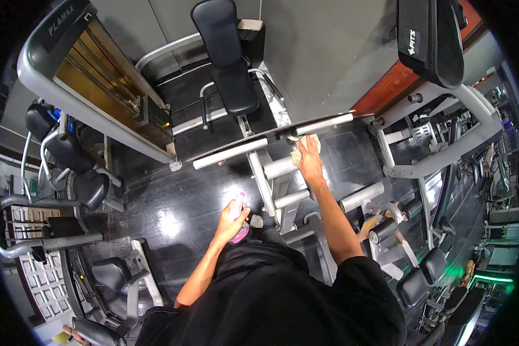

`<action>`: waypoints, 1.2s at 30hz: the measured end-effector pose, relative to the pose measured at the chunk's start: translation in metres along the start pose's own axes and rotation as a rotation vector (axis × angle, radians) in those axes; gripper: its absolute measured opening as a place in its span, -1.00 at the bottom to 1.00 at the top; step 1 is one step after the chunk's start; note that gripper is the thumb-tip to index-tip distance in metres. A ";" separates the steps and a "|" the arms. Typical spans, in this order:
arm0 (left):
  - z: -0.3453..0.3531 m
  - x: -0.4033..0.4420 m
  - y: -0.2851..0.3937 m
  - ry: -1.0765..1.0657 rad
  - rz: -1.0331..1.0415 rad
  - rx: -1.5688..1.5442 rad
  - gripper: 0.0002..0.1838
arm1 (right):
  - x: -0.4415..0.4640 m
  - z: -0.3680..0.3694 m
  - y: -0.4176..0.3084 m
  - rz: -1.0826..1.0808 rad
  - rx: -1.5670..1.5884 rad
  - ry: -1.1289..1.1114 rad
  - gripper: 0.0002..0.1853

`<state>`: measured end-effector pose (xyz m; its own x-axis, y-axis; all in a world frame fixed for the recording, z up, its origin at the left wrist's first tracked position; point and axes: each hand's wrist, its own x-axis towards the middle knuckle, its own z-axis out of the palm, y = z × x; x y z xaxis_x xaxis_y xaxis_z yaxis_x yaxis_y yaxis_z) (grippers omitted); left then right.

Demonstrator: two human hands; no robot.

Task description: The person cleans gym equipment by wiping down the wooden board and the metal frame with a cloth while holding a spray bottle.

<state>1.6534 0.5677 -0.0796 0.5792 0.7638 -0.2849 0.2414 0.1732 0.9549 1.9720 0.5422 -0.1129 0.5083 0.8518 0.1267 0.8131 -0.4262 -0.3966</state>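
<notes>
gripping | left hand (232,221) clamped on one pink bottle (241,233) | right hand (309,157) clamped on one pale cloth (296,157)

The dark floor (135,202), crossed by thin straight seams, shines with reflected light. Directly on it stand a grey metal frame (261,184) with pale cylindrical bars and a tall weight-stack machine (101,101) lettered PLAMAX.

The person wore a loose black top (271,305), wrinkled into folds toward its far edge, with a short, wide right sleeve (362,282); left hand (229,222) and right hand (311,161) were bare.
</notes>
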 end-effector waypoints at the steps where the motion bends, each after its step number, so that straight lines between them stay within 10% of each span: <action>1: 0.001 -0.002 -0.001 0.001 -0.005 0.003 -0.86 | -0.004 -0.003 -0.001 -0.017 -0.009 -0.014 -0.41; 12: 0.012 0.001 -0.010 -0.017 -0.022 -0.052 -0.85 | -0.171 0.021 0.028 0.051 -0.100 -0.005 -0.39; 16: 0.014 0.007 -0.009 -0.053 -0.040 -0.025 -0.84 | -0.197 0.009 0.038 0.547 0.264 -0.491 -0.57; 19: 0.014 0.013 -0.003 -0.050 0.002 -0.010 -0.83 | -0.212 0.026 0.065 0.883 0.476 -0.160 -0.61; 25: 0.009 0.022 0.003 -0.061 0.012 0.066 -0.84 | -0.112 -0.023 0.019 0.680 0.786 0.635 -0.51; 29: 0.010 0.026 0.002 -0.080 -0.013 0.054 -0.85 | -0.051 0.017 0.027 0.214 0.449 0.464 -0.46; 36: 0.009 0.021 0.011 -0.074 -0.028 -0.008 -0.86 | -0.091 0.013 -0.010 0.087 0.155 0.141 -0.40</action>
<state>1.6749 0.5801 -0.0757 0.6283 0.7107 -0.3165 0.2524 0.1986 0.9470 1.9135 0.4728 -0.1322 0.6183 0.7582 0.2069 0.7165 -0.4355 -0.5450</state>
